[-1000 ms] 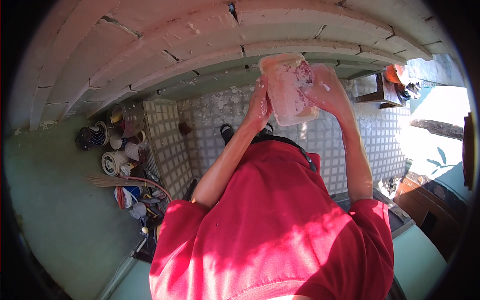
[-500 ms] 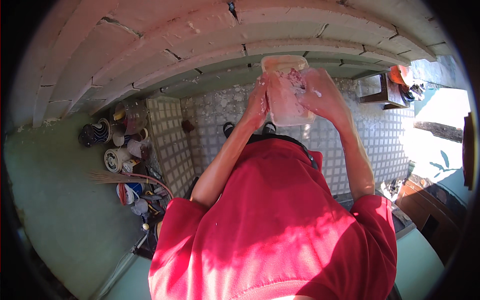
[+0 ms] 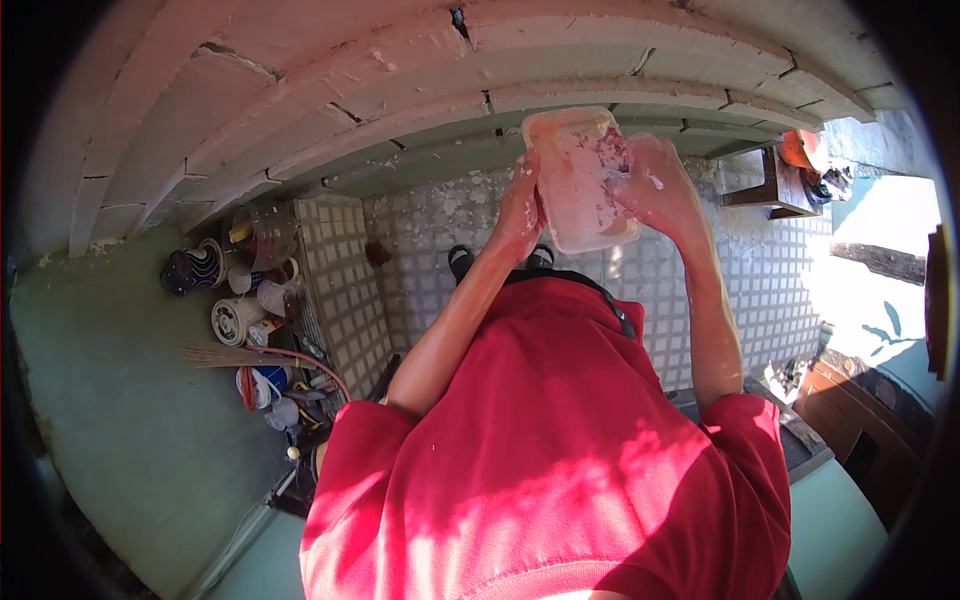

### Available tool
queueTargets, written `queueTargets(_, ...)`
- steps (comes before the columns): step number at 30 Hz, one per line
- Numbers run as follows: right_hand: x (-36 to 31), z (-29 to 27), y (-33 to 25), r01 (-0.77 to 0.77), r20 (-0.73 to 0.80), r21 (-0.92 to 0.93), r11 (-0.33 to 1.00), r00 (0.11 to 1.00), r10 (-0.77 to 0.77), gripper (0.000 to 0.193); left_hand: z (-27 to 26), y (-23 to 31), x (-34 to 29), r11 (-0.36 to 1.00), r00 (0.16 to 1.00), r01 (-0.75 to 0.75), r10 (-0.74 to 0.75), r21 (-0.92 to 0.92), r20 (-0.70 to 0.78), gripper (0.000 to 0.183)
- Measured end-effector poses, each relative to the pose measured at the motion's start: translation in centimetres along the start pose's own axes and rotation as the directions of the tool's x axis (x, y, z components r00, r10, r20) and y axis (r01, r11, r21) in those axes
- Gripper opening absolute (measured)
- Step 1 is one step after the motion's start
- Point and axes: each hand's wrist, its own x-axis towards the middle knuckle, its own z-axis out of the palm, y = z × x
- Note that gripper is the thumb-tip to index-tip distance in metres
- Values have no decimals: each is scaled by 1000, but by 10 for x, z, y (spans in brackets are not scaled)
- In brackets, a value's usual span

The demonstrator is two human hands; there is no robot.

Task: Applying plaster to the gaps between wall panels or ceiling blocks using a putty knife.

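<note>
A see-through rectangular plastic container (image 3: 583,215), smeared inside with white and pinkish-red residue, is raised in front of my body, its open side turned toward me. My left hand (image 3: 521,212) grips its left wall, fingers mostly behind it. My right hand (image 3: 660,196) is closed at the right edge, with the fingertips partly hidden at the wall. White, paste-like smears coat both hands, with a thicker dab on the back of the right one.
Slatted pinkish boards (image 3: 400,75) run across close ahead. Tiled floor (image 3: 440,290) lies below, spotted white. Tubs and cups (image 3: 232,320) and a stick broom (image 3: 220,354) crowd the left side. A wooden stool (image 3: 768,188) with an orange item (image 3: 800,150) stands at the right.
The container has tilted slightly, its lower end swinging a little to the right. My right hand has shifted slightly right with its edge, and my left hand keeps its grip.
</note>
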Motion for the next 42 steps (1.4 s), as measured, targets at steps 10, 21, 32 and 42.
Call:
queueTargets(10, -8, 36, 34, -170, -14, 312, 935, 983, 183, 33, -8, -2, 10, 997, 1000, 15, -16, 70, 9, 53)
queueTargets(21, -13, 46, 70, -274, 111, 623, 732, 958, 264, 36, -21, -3, 23, 998, 998, 55, -55, 17, -6, 54)
queueTargets(32, -4, 30, 66, -139, 6, 835, 533, 970, 243, 32, -20, 14, 45, 996, 992, -91, 93, 21, -86, 71)
queueTargets(42, 13, 46, 72, 14, -161, 869, 495, 953, 257, 38, -48, 8, 71, 981, 984, -178, 175, -82, -45, 62)
